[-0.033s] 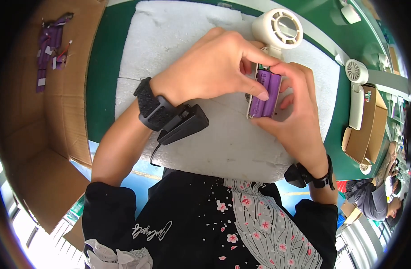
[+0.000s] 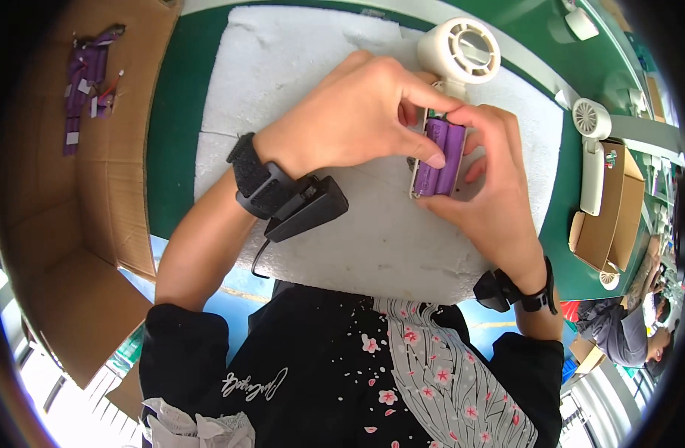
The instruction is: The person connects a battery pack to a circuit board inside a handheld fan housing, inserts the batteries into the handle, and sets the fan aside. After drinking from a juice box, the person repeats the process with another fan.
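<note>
A white handheld fan lies over the foam mat with its round head pointing away from me. Its handle is uncovered, and purple battery cells sit side by side in it. A bit of green circuit board shows above the cells, mostly behind fingers. My left hand grips the handle from the left, thumb pressed on the cells and index finger at the handle's top. From the right, my right hand curls round the handle, thumb at its lower end and index fingertip near the board.
White foam mat covers the green table. At left stands a cardboard box with purple battery packs. On the right are another white fan and a small open carton. A person sits farther right.
</note>
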A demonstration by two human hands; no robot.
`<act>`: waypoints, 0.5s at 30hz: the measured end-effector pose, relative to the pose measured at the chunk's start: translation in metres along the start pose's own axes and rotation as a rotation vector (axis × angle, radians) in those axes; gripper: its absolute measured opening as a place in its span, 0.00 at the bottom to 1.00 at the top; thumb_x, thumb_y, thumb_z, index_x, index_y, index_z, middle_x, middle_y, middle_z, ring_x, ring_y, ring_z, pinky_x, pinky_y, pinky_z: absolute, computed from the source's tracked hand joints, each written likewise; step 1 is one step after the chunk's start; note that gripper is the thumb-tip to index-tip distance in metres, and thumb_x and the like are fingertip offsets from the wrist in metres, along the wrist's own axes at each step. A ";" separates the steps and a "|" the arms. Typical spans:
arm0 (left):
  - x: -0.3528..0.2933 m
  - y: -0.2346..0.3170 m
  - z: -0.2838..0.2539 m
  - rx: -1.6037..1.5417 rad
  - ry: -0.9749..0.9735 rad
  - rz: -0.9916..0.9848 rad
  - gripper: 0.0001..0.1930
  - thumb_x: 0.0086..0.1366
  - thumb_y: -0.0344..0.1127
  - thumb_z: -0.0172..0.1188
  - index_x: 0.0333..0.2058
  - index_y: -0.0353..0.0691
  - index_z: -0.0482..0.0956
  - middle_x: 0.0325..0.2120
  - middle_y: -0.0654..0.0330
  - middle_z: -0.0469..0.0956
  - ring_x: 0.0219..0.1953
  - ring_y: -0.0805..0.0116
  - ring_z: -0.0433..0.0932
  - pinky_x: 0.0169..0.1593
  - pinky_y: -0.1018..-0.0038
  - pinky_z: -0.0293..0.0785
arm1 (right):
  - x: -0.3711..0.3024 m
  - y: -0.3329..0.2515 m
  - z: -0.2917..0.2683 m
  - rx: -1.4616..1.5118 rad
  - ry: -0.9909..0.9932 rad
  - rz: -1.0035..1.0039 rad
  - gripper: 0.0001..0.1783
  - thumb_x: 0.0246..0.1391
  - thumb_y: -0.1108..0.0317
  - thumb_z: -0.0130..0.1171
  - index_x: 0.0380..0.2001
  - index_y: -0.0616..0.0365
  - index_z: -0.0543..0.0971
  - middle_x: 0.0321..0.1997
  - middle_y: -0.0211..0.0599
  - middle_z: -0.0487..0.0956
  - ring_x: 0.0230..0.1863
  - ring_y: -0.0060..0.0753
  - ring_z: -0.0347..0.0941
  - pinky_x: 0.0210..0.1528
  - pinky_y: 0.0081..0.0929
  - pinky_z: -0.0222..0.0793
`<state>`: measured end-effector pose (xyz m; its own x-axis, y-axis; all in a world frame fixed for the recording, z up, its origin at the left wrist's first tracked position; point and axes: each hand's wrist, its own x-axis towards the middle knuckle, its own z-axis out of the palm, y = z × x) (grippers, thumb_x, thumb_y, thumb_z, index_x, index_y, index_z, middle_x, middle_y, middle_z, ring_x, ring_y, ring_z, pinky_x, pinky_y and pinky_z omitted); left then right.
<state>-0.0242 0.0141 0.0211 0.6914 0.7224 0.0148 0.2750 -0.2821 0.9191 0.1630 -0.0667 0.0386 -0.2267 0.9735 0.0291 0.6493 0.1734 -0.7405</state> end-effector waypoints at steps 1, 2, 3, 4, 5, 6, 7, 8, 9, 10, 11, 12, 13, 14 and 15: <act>0.001 0.000 0.001 0.016 0.001 0.019 0.25 0.46 0.28 0.74 0.47 0.44 0.82 0.36 0.59 0.84 0.36 0.75 0.80 0.43 0.75 0.77 | 0.001 0.002 -0.001 -0.031 -0.021 0.003 0.42 0.28 0.79 0.73 0.53 0.55 0.69 0.55 0.37 0.66 0.48 0.31 0.70 0.38 0.23 0.71; 0.002 -0.002 0.002 -0.005 0.002 -0.007 0.26 0.46 0.27 0.74 0.47 0.44 0.82 0.36 0.59 0.84 0.36 0.75 0.80 0.43 0.75 0.77 | 0.000 0.004 -0.002 -0.038 -0.001 -0.011 0.42 0.28 0.79 0.73 0.53 0.55 0.69 0.55 0.37 0.66 0.48 0.31 0.70 0.38 0.23 0.71; 0.001 -0.002 0.003 -0.022 0.007 -0.036 0.26 0.46 0.27 0.74 0.47 0.44 0.82 0.36 0.59 0.84 0.35 0.76 0.79 0.43 0.76 0.77 | -0.002 0.006 -0.002 -0.018 0.004 -0.041 0.41 0.28 0.79 0.73 0.53 0.55 0.70 0.55 0.38 0.67 0.48 0.32 0.71 0.39 0.24 0.71; 0.000 -0.001 0.003 -0.041 0.013 -0.064 0.26 0.46 0.26 0.74 0.47 0.45 0.82 0.35 0.59 0.84 0.35 0.77 0.79 0.43 0.76 0.77 | -0.005 0.007 -0.001 0.000 0.007 -0.073 0.41 0.28 0.78 0.74 0.53 0.56 0.72 0.54 0.38 0.67 0.48 0.33 0.71 0.39 0.25 0.71; -0.001 0.000 0.001 -0.024 0.023 -0.046 0.26 0.46 0.26 0.74 0.47 0.45 0.82 0.35 0.59 0.84 0.35 0.77 0.79 0.43 0.76 0.77 | -0.006 0.008 0.000 0.017 0.008 -0.105 0.40 0.28 0.78 0.74 0.52 0.56 0.73 0.54 0.39 0.68 0.48 0.34 0.71 0.39 0.25 0.71; 0.000 0.003 0.001 -0.016 0.011 -0.040 0.26 0.46 0.27 0.74 0.47 0.45 0.82 0.35 0.59 0.84 0.35 0.77 0.79 0.43 0.77 0.76 | -0.009 0.009 0.000 0.006 0.018 -0.123 0.40 0.28 0.78 0.74 0.52 0.56 0.73 0.54 0.39 0.68 0.48 0.34 0.71 0.39 0.25 0.71; 0.000 0.005 0.001 -0.009 0.001 -0.033 0.26 0.45 0.27 0.74 0.48 0.45 0.82 0.35 0.59 0.84 0.35 0.78 0.79 0.43 0.77 0.76 | -0.011 0.011 0.000 -0.011 0.020 -0.125 0.40 0.28 0.77 0.74 0.52 0.57 0.74 0.54 0.39 0.68 0.47 0.35 0.72 0.40 0.26 0.72; 0.000 0.006 0.001 -0.003 -0.006 -0.026 0.27 0.45 0.27 0.74 0.48 0.45 0.81 0.35 0.58 0.84 0.34 0.78 0.78 0.43 0.77 0.76 | -0.013 0.011 0.000 -0.029 0.021 -0.128 0.39 0.27 0.76 0.75 0.52 0.57 0.75 0.53 0.40 0.68 0.47 0.36 0.72 0.41 0.27 0.72; 0.000 0.004 0.002 0.009 0.010 -0.007 0.27 0.45 0.27 0.74 0.48 0.45 0.81 0.35 0.58 0.84 0.34 0.78 0.78 0.43 0.77 0.76 | -0.014 0.013 0.001 -0.046 0.023 -0.134 0.39 0.27 0.75 0.76 0.51 0.57 0.76 0.53 0.40 0.69 0.46 0.37 0.73 0.42 0.28 0.72; -0.002 0.003 0.003 -0.017 0.003 -0.019 0.26 0.45 0.28 0.74 0.47 0.45 0.82 0.35 0.58 0.84 0.34 0.78 0.78 0.42 0.77 0.76 | -0.014 0.012 0.002 -0.055 0.029 -0.162 0.39 0.27 0.75 0.76 0.51 0.57 0.76 0.53 0.40 0.69 0.46 0.37 0.73 0.42 0.28 0.72; -0.004 0.001 0.003 -0.044 -0.004 -0.029 0.26 0.45 0.28 0.74 0.47 0.44 0.82 0.35 0.58 0.84 0.33 0.78 0.78 0.42 0.77 0.76 | -0.015 0.010 0.003 -0.121 0.039 -0.203 0.39 0.27 0.74 0.76 0.51 0.58 0.76 0.54 0.41 0.68 0.47 0.39 0.72 0.43 0.30 0.73; -0.002 0.000 0.003 -0.071 -0.007 -0.029 0.25 0.45 0.29 0.74 0.46 0.44 0.82 0.36 0.57 0.84 0.32 0.77 0.78 0.41 0.76 0.76 | -0.014 0.009 0.001 -0.195 0.054 -0.247 0.39 0.27 0.72 0.77 0.51 0.59 0.76 0.54 0.42 0.68 0.48 0.42 0.72 0.45 0.32 0.74; -0.003 -0.002 0.003 -0.058 0.018 -0.018 0.25 0.45 0.29 0.74 0.46 0.44 0.82 0.36 0.57 0.84 0.32 0.77 0.78 0.41 0.76 0.76 | -0.013 0.008 0.003 -0.259 0.063 -0.289 0.39 0.27 0.70 0.77 0.51 0.60 0.76 0.55 0.42 0.68 0.50 0.44 0.71 0.46 0.33 0.74; -0.003 -0.005 0.003 -0.057 0.017 0.010 0.25 0.46 0.29 0.73 0.47 0.44 0.81 0.36 0.57 0.83 0.32 0.76 0.78 0.41 0.76 0.76 | -0.012 0.007 0.004 -0.267 0.065 -0.319 0.39 0.27 0.70 0.77 0.51 0.60 0.76 0.55 0.42 0.68 0.50 0.44 0.71 0.46 0.33 0.74; -0.004 -0.011 0.002 -0.049 0.018 0.020 0.26 0.47 0.29 0.73 0.48 0.44 0.81 0.37 0.56 0.83 0.32 0.75 0.77 0.40 0.76 0.76 | -0.010 0.009 0.009 -0.265 0.072 -0.308 0.39 0.28 0.70 0.77 0.51 0.61 0.76 0.55 0.43 0.68 0.50 0.45 0.71 0.46 0.34 0.74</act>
<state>-0.0286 0.0126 0.0101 0.6845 0.7279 0.0404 0.2276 -0.2660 0.9367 0.1646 -0.0766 0.0255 -0.3945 0.8765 0.2759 0.7256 0.4814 -0.4917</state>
